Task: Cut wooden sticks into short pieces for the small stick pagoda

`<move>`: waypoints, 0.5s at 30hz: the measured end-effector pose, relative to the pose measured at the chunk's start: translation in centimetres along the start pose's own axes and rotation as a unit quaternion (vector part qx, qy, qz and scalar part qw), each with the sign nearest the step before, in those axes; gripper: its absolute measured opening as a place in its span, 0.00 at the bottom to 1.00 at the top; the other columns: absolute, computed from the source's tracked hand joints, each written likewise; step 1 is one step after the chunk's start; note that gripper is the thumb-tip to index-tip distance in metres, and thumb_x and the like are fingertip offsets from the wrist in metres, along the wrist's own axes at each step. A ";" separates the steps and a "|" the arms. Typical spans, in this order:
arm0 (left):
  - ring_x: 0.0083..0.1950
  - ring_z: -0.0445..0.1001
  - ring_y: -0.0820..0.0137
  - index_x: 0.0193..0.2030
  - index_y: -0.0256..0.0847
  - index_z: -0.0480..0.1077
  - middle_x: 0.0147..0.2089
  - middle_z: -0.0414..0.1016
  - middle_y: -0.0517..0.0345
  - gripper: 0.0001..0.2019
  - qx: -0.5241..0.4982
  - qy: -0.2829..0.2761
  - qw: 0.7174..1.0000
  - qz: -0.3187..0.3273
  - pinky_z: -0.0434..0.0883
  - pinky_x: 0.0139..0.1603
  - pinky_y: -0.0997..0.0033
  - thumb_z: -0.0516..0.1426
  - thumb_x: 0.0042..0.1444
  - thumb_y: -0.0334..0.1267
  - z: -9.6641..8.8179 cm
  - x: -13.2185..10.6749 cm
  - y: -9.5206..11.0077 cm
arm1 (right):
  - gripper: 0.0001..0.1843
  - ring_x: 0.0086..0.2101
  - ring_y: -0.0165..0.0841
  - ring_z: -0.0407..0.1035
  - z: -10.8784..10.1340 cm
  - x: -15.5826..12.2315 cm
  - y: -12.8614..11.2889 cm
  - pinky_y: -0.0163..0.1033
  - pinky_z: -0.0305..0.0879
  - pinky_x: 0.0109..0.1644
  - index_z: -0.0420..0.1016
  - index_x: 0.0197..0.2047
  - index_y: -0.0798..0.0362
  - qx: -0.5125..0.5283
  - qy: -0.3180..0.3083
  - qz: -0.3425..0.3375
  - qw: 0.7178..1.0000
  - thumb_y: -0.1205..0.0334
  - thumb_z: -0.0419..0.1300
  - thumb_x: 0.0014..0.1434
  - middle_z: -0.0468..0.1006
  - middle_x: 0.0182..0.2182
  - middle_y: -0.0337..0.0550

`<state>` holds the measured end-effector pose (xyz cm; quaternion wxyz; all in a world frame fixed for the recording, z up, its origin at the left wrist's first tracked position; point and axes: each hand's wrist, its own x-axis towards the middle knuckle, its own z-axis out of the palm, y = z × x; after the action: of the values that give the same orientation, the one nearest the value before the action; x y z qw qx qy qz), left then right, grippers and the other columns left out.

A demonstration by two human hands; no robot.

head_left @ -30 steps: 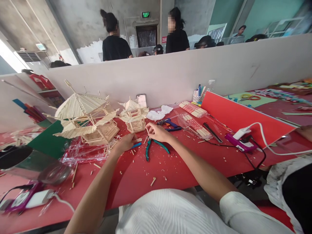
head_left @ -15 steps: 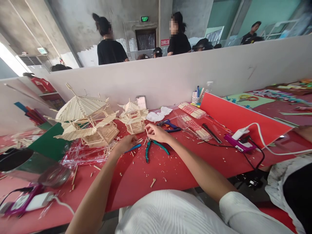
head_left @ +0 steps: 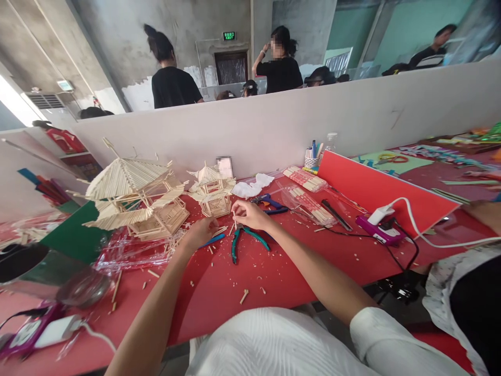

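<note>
In my right hand point(head_left: 252, 215) a short piece of wooden stick point(head_left: 235, 216) is pinched between thumb and fingertips, upright just above the table. My left hand point(head_left: 199, 234) is closed with its fingertips together beside loose stick pieces; what they hold, if anything, is too small to make out. A blue pen-like tool point(head_left: 213, 241) lies by the left fingers. Green-handled pliers point(head_left: 252, 236) rest below my right hand, handles spread toward me. Behind the hands stands a small stick pavilion point(head_left: 213, 201), with a larger stick pavilion point(head_left: 135, 196) to its left.
Blue-handled pliers point(head_left: 276, 204), white tissue point(head_left: 252, 186) and packs of sticks point(head_left: 305, 178) lie at the back. A red board point(head_left: 376, 185) and purple power strip point(head_left: 379, 230) are right. Left are a clear container point(head_left: 84, 287) and a green board point(head_left: 74, 232). Another person's arm point(head_left: 483, 216) shows at right.
My hands stay almost in place, the right still pinching the stick piece. The whole view has shifted slightly. Behind the partition, one person has raised a hand to the head.
</note>
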<state>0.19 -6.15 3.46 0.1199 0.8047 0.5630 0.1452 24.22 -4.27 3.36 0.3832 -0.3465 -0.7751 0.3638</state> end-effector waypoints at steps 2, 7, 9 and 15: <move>0.40 0.75 0.63 0.42 0.40 0.72 0.41 0.79 0.52 0.09 -0.017 0.025 0.999 0.026 0.66 0.41 0.68 0.53 0.63 0.41 -0.2 -0.1 0.5 | 0.07 0.30 0.32 0.75 -0.1 -0.1 -0.3 0.36 0.67 0.37 0.67 0.38 0.51 0.023 0.001 -0.002 1.000 0.61 0.61 0.57 0.79 0.30 0.38; 0.42 0.76 0.67 0.47 0.41 0.71 0.43 0.79 0.55 0.15 -0.141 0.016 0.983 0.118 0.69 0.45 0.71 0.52 0.65 0.49 -1.0 -0.4 2.7 | 0.11 0.30 0.32 0.74 -0.1 -0.3 -1.4 0.35 0.66 0.37 0.67 0.35 0.52 0.029 0.028 -0.011 0.999 0.55 0.63 0.57 0.78 0.30 0.38; 0.40 0.75 0.68 0.46 0.41 0.71 0.41 0.79 0.55 0.15 -0.156 0.019 0.979 0.128 0.69 0.45 0.72 0.54 0.64 0.49 -1.0 -0.5 3.3 | 0.13 0.29 0.32 0.73 -0.1 -0.3 -1.7 0.36 0.66 0.36 0.67 0.35 0.52 0.033 0.021 -0.012 0.999 0.53 0.64 0.57 0.78 0.29 0.38; 0.37 0.75 0.67 0.43 0.41 0.71 0.38 0.79 0.55 0.12 -0.061 0.043 0.995 0.072 0.68 0.41 0.71 0.52 0.63 0.45 -0.5 -0.2 2.5 | 0.09 0.38 0.35 0.76 -2.4 -0.1 -0.8 0.38 0.69 0.43 0.69 0.43 0.52 -0.077 0.039 0.030 0.996 0.56 0.60 0.64 0.81 0.38 0.44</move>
<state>2.11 -7.14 4.82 0.1336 0.8274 0.4980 0.2224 26.06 -3.99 5.07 0.3738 -0.4125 -0.7745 0.3004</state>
